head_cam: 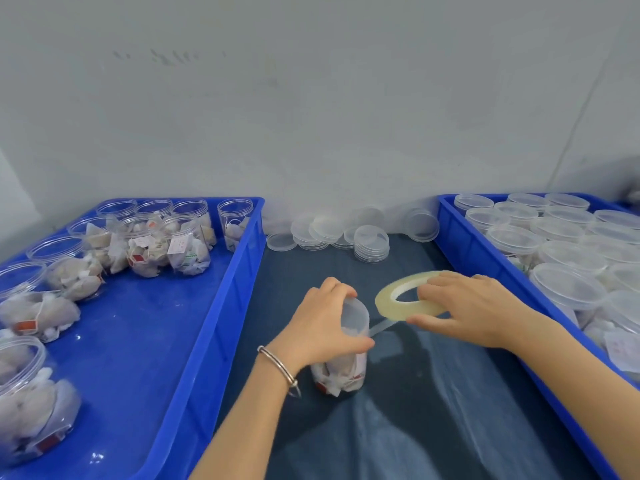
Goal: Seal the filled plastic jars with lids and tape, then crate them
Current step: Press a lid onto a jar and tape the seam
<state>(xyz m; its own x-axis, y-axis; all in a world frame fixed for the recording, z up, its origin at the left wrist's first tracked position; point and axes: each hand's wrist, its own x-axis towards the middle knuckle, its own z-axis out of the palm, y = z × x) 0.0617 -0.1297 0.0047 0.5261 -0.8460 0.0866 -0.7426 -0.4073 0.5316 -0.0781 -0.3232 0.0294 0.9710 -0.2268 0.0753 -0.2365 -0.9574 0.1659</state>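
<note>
**Tape strip stretched to a lidded jar between two blue crates**

The jar (346, 355) stands on the dark cloth-covered table (433, 410), and everything else is placed from it. It is filled with pale sachets and its lid (354, 313) is on. The left hand (323, 322) curls over the top of the jar, fingers wrapped round the lid's far edge and thumb pressed against the near side. A metal bracelet (278, 365) sits on that wrist.

Just to the right of the jar, the right hand (474, 306) holds the tape roll (403, 296), fingers curled over its far rim and thumb under its near edge. A thin strip of tape (382, 326) runs from the roll down to the jar, just beside the left thumb.

Left of the jar lies a blue crate (221, 323) with open, unlidded jars (156, 237) of sachets. Right of the jar, a second blue crate (485, 258) holds lidded jars (568, 285). Behind the jar, against the wall, loose clear lids (370, 240) lie in small stacks.
</note>
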